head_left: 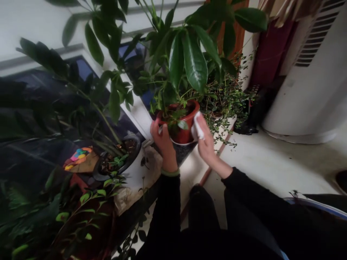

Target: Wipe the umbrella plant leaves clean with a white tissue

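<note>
A reddish-brown plant pot (182, 135) stands in front of me, holding a tall plant with large glossy leaves (191, 59). Its base sits in or on a dark container with a pale rim (184, 151). My left hand (164, 141) is at the pot's left side, fingers curled over the rim. On the right side, my right hand (204, 139) presses a white cloth or tissue (197, 126) against the pot's outer wall. Small leaves hang over the front rim and hide part of the soil.
Left of it is a dark pot (134, 153) with another plant, near a box with colourful pieces (80, 157). Trailing foliage (225, 97) grows behind on the right. A white cylindrical unit (300, 79) stands on the floor. A blue-rimmed container (320, 206) is at lower right.
</note>
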{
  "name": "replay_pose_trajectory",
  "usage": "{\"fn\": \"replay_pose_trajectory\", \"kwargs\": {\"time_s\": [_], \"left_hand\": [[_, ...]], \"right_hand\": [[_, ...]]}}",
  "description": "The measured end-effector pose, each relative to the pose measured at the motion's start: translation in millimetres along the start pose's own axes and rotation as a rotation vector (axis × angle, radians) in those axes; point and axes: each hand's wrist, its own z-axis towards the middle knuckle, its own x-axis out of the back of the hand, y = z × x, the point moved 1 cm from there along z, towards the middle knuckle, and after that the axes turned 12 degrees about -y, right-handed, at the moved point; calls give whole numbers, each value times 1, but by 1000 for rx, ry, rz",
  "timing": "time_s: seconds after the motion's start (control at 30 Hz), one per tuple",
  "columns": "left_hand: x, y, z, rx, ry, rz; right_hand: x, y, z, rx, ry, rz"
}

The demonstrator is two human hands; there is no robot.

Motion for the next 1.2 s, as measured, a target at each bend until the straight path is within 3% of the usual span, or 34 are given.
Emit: {"fn": "replay_pose_trajectory", "kwargs": {"time_s": [0.1, 0.3, 0.4, 0.5, 0.57, 0.8, 1.0, 1.07, 1.2], "left_hand": [[-4, -5, -1, -118, -40, 166], [-5, -14, 4, -157, -36, 212], [-4, -20, 6, -175, -33, 228], [-2, -22, 6, -189, -50, 205], [-2, -22, 5, -186, -75, 199], [-3, -20, 4, -173, -79, 255], [1, -17, 3, -173, -97, 267], [0, -16, 2, -181, -106, 267], [-5, -16, -2, -210, -124, 285]], "right_hand": [[-23, -15, 2, 17, -23, 30], [-25, 30, 56, -204, 70, 210], [-29, 16, 45, -197, 83, 180], [-38, -17, 14, -38, 32, 72], [-40, -24, 8, -1, 7, 63], [-37, 30, 48, -355, 90, 327], [-46, -4, -1, -381, 4, 284], [-45, -1, 5, -369, -3, 289], [-41, 32, 44, -363, 3, 324]]}}
